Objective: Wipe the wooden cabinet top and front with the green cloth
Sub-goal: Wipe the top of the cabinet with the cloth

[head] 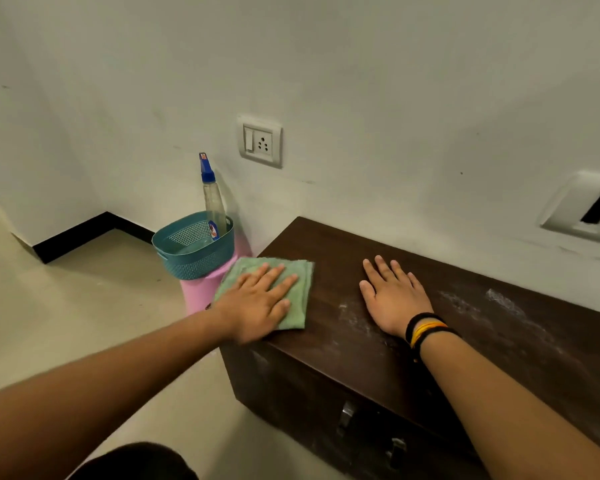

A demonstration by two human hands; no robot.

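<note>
Two hands flat on the cabinet top point(388, 258), both palms down w/ fingers spread, neither curled round anything. Left hand point(260, 301) presses the green cloth point(300, 285) at the top's left end, cloth folded roughly square, its left edge hanging a bit past the cabinet side toward the pink stool point(196, 294). Right hand point(392, 299) rests bare on the wood near the middle, looks like it's bracing; black and orange bands point(425, 329) on that wrist.

White dust streaks point(499, 301) lie on the right half of the top and a fainter patch just beside the right hand's heel (left end by the cloth looks cleaner, tho light is dim). Cabinet front point(326, 403) has dull smears too and metal handles point(347, 415); judged not yet wiped.

Step in hand: wiping the top, early on imo. To do it well: keep the palm flat so the whole cloth stays in contact, drag in long overlapping passes left to right toward the streaks, shift the right hand off the wood before the cloth gets there so nothing is skipped. Sweep dust to one edge and gather it in the cloth rather than off onto the floor. Refold to a clean face before the front. Spray bottle point(212, 199) stands in the teal basket point(194, 252) on the stool, in reach if streaks smear
</note>
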